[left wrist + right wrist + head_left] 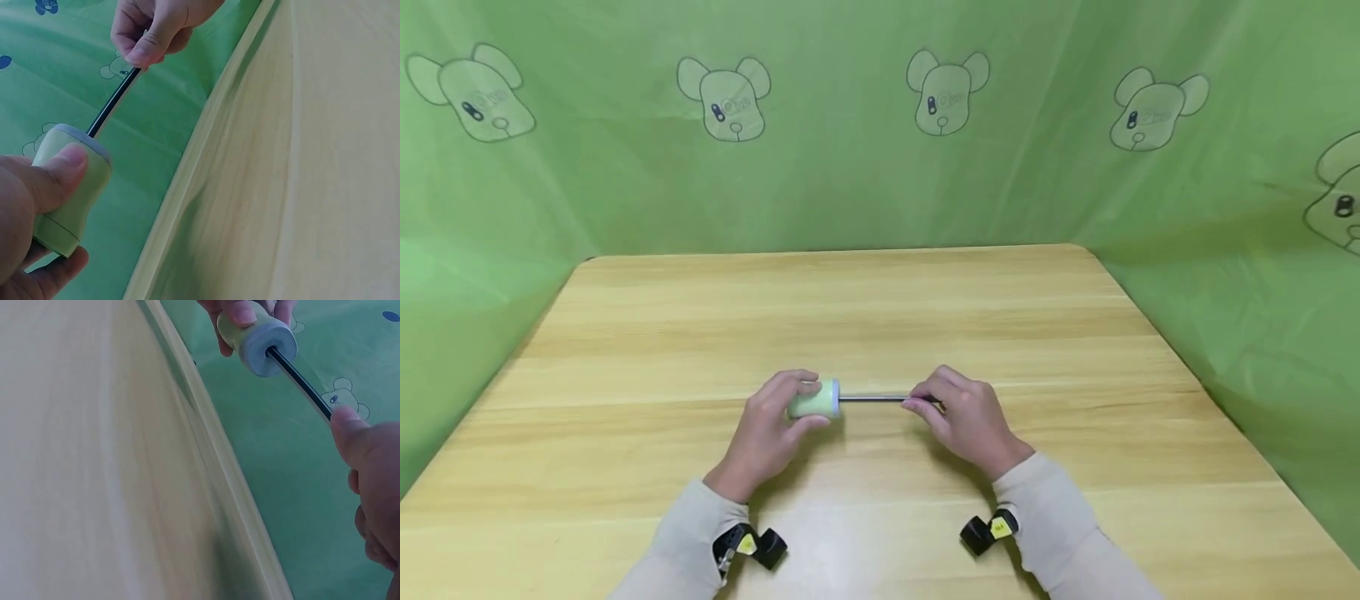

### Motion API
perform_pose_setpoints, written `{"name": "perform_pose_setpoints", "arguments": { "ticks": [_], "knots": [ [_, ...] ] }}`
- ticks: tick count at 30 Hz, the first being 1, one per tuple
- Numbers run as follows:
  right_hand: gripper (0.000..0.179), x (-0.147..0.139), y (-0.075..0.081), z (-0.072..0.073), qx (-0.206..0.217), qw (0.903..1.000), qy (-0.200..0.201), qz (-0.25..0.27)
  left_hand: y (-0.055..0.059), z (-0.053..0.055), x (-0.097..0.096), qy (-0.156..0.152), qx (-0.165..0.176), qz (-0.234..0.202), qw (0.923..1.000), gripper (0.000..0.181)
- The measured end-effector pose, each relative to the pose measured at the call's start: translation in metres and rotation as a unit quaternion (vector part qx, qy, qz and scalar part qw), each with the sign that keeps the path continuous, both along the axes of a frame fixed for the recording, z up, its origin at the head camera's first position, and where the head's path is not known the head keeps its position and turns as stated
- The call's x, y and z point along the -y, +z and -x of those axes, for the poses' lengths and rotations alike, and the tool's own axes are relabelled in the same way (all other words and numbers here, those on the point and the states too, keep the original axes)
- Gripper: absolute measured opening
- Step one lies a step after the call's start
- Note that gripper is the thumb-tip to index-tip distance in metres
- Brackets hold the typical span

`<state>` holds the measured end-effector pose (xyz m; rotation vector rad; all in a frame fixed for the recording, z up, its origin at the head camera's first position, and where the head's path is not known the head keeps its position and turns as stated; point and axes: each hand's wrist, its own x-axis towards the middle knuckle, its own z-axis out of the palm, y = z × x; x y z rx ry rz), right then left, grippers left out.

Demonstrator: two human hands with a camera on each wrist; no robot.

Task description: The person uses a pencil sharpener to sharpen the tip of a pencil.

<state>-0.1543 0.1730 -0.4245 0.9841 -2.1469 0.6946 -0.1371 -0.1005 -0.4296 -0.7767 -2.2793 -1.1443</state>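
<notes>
A pale green pencil sharpener (810,403) with a blue-grey end cap lies on its side in my left hand (769,433). The left thumb and fingers grip its body from opposite sides, as the left wrist view shows. From the hole in the middle of the cap (269,347) runs a thin dark pencil (872,398), pointing right. My right hand (966,417) pinches the pencil near its outer end, where the fingers hide it. Both hands are over the front middle of the table, and a bare stretch of pencil shows between them.
The light wooden table (880,317) extends well beyond both hands on every side. A green curtain (835,183) with bear-head drawings hangs behind it and along its sides. Small black cameras are strapped to the left sleeve (673,542) and the right sleeve (1067,533).
</notes>
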Motion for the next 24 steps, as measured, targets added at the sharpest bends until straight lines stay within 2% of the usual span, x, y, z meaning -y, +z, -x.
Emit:
{"name": "perform_pose_setpoints", "arguments": {
  "ticks": [5, 8, 16, 24],
  "knots": [
    [0.018, 0.006, 0.000, -0.002, -0.032, 0.9966, -0.076, -0.004, -0.002, -0.002, -0.002, -0.008, -0.003, -0.004, 1.0000, 0.042],
    [0.015, 0.010, 0.001, -0.003, -0.040, 0.9940, -0.102, -0.003, -0.001, -0.002, -0.004, -0.005, -0.006, -0.006, 0.9999, 0.042],
    [0.016, 0.014, -0.001, -0.004, -0.056, 0.9930, -0.104, 0.005, 0.000, -0.002, -0.004, 0.001, -0.021, -0.015, 0.9996, 0.043],
    [0.014, 0.016, -0.003, -0.006, -0.051, 0.9933, -0.104, 0.010, 0.000, -0.003, -0.004, 0.009, -0.021, -0.013, 0.9997, 0.043]
  ]
}}
